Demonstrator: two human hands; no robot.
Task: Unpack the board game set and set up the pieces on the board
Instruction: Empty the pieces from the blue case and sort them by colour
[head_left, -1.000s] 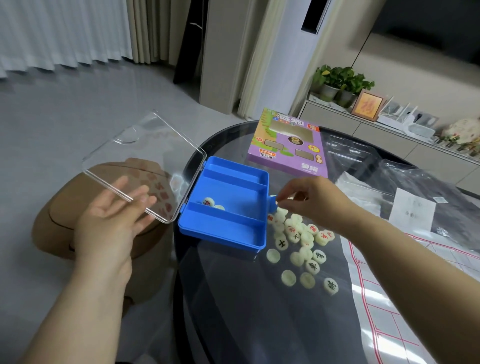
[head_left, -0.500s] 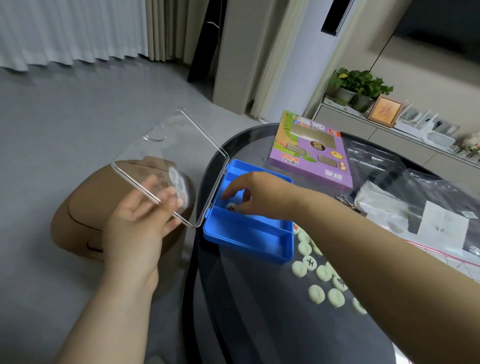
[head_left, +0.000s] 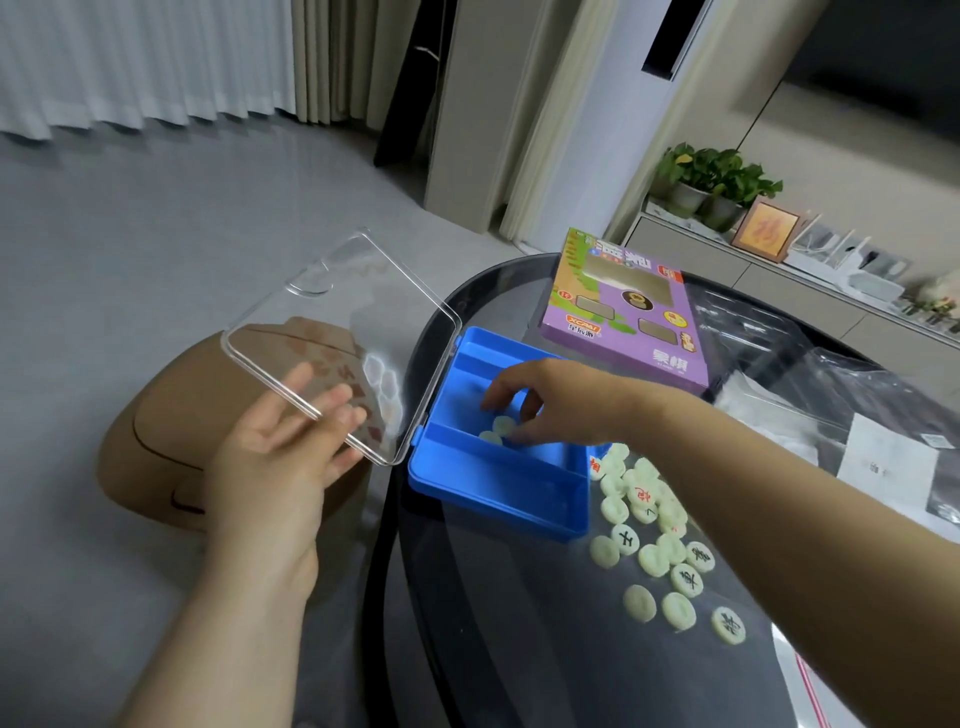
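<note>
now right hand (head_left: 540, 402) in blue case (head_left: 498, 491), left hand (head_left: 278, 449) propping lid (head_left: 343, 312)

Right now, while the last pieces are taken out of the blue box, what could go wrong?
1. The blue box sits at the table's edge, its clear lid hanging past it, propped by the left hand; letting go might tip the box off.
2. The right hand reaches into the box, its forearm passing close over the loose pieces; pulling back low could sweep some away.
</note>
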